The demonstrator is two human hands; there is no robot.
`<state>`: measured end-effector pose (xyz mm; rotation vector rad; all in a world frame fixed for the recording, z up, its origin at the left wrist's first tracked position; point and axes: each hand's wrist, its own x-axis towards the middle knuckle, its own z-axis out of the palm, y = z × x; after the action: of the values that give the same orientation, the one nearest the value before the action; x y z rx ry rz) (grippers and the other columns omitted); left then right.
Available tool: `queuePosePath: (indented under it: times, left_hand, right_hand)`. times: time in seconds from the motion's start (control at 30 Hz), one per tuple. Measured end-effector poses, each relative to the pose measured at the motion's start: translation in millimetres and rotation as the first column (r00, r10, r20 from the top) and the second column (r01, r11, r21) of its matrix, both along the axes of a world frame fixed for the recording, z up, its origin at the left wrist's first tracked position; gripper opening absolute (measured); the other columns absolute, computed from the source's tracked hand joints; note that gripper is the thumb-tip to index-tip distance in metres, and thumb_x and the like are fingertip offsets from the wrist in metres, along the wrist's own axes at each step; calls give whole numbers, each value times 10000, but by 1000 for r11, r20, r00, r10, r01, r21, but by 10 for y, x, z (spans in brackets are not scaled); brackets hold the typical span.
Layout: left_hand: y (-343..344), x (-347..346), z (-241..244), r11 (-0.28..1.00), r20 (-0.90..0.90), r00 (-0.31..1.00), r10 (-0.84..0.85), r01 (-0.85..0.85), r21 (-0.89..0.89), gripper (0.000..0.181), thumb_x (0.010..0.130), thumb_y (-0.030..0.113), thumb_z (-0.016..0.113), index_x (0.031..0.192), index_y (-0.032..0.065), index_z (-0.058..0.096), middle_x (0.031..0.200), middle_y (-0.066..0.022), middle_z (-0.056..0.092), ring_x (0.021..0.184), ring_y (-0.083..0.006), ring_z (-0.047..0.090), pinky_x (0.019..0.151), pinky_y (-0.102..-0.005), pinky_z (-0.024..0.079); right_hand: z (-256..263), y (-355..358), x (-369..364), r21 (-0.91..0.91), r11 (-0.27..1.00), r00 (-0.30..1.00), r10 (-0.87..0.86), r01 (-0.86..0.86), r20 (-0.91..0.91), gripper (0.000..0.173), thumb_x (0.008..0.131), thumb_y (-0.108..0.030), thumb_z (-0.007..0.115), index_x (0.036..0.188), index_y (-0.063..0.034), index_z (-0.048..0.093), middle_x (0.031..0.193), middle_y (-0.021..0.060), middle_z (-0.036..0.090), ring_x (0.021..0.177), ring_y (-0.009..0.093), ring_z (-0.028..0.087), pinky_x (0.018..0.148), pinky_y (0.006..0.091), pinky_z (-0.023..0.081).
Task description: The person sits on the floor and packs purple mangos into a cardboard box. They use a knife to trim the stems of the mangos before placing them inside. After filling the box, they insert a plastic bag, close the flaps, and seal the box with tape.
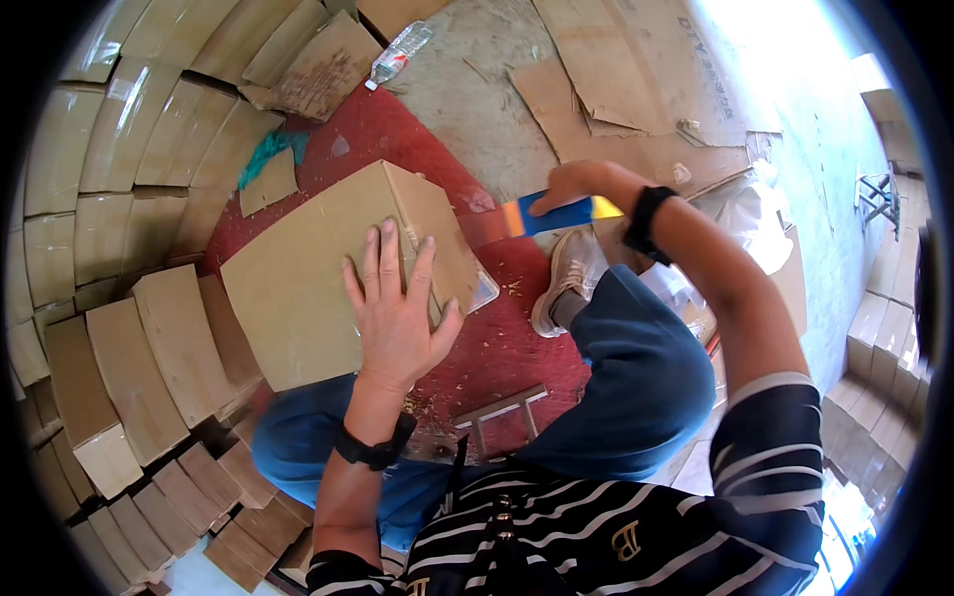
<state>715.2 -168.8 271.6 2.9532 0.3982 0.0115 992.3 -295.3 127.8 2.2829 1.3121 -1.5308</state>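
Note:
A closed cardboard box (313, 276) rests in front of me, partly over a red mat (522, 298). My left hand (399, 320) lies flat on the box near its edge, fingers spread, holding nothing. To the right, my right hand (577, 190) grips a tool with a blue, orange and yellow handle (559, 214). A blurred, flat, reddish part of it reaches to the box's right side; its exact kind I cannot tell. A piece with a light rim and printing (484, 290) shows at the box's lower right edge.
Stacked cardboard boxes (156, 119) line the left. A plastic bottle (399, 56) lies beyond the mat, with flattened cardboard (611, 67) at the upper right. White plastic bags (753, 216) lie by my right arm. A metal frame (507, 406) is between my legs.

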Motion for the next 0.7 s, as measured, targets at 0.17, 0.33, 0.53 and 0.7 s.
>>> queuePosePath:
  times: [0.17,0.33,0.53,0.7]
  left_hand:
    - [-8,31,-44,1000,9,1000,-1,1,-3,592,716,252,586,1278,101,478,1446,-223,235,1335,-411,203,1025,-628,137]
    - [-30,49,-68,1000,9,1000,-12,11,8,510,721,232,577,1214,107,532,1436,-240,234,1322,-432,204,1012,-640,146]
    - [-46,53,-62,1000,9,1000,-12,12,18,459,721,227,575,1162,104,555,1428,-245,242,1308,-442,216,1006,-637,164]
    - [-33,59,-61,999,29,999,-26,25,30,439,728,222,569,1152,107,558,1425,-243,245,1304,-444,221,1004,-639,169]
  right_hand:
    - [-297,588,-328,63,997,981,63,-52,-184,751,700,-633,573,1014,46,643,1014,207,640,908,326,611,811,393,467]
    - [-583,843,-427,-4,1000,989,-7,6,-146,706,681,-606,607,1034,3,653,1012,183,645,899,303,617,799,394,471]
    - [-560,1031,-378,-422,906,884,-228,38,-409,573,784,-527,532,1008,-16,665,1025,149,648,905,256,620,792,366,479]
    - [-582,934,-612,-52,998,999,-33,31,-22,396,782,-379,584,1035,-84,665,1052,110,656,950,239,634,800,363,490]
